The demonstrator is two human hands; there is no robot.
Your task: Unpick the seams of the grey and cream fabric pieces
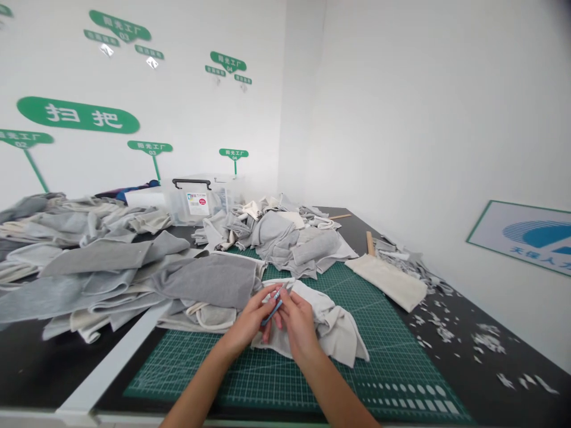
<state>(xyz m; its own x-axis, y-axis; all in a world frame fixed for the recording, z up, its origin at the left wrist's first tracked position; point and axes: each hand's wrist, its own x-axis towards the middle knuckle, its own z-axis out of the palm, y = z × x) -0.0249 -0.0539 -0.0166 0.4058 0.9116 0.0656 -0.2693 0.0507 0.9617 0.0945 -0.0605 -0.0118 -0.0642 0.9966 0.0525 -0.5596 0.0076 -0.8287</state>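
Both hands meet over a light grey cloth (336, 327) lying on the green cutting mat (196, 368). Between them is a small light-blue tool (273, 312) with a metal part, apparently small scissors or snips. My left hand (255, 315) has its fingers closed around the tool's blue part. My right hand (298, 318) is pinched close to the metal end, its fingertips together; whatever they grip there is too small to make out. Directly left of the hands, a darker grey cloth (214, 279) rests on other pieces.
Grey cloths (80, 261) are heaped at the left, and another pile (294, 238) lies behind the hands. A clear plastic box (178, 205) stands at the back. To the right are a cream cloth (388, 279) and scattered scraps (488, 340) beside the wall.
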